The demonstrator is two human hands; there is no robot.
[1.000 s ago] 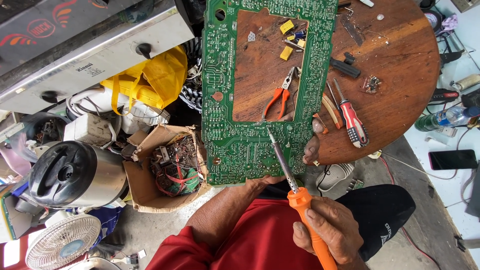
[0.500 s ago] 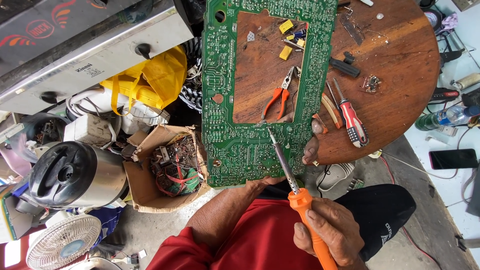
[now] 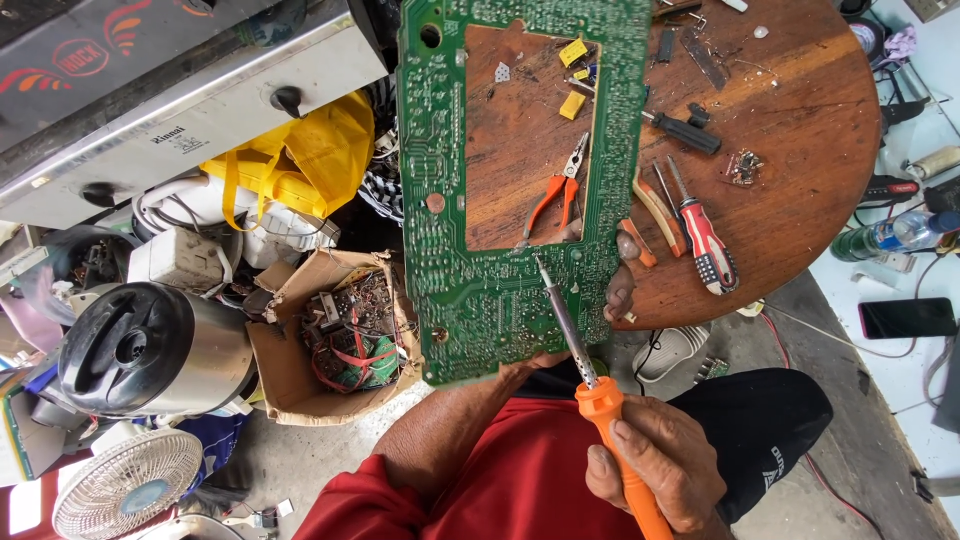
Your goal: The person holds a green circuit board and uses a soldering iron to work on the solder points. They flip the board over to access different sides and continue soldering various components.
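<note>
Your right hand [image 3: 655, 465] is wrapped tight around the orange handle of the soldering iron [image 3: 590, 375], whose metal tip touches the lower part of the green circuit board [image 3: 440, 200]. Your left hand [image 3: 620, 285] holds that board up by its lower right edge, fingers clamped on it from behind so that only their tips show; the forearm passes beneath the board. The board is tilted up over the round wooden table [image 3: 800, 180], and through its large rectangular cut-out you see orange-handled pliers [image 3: 560, 195] and small yellow components [image 3: 573, 75] lying on the wood. Just right of the board lies a red-handled screwdriver [image 3: 703, 235]. Below and left of the board, an open cardboard box [image 3: 290, 370] sits on the floor, holding a jumble of scrap circuit boards and red wires [image 3: 355, 335]. Beside the box stands a steel pot with a black lid [image 3: 150, 350], shut, so its contents are hidden. A yellow bag [image 3: 300, 155] lies above the box.
</note>
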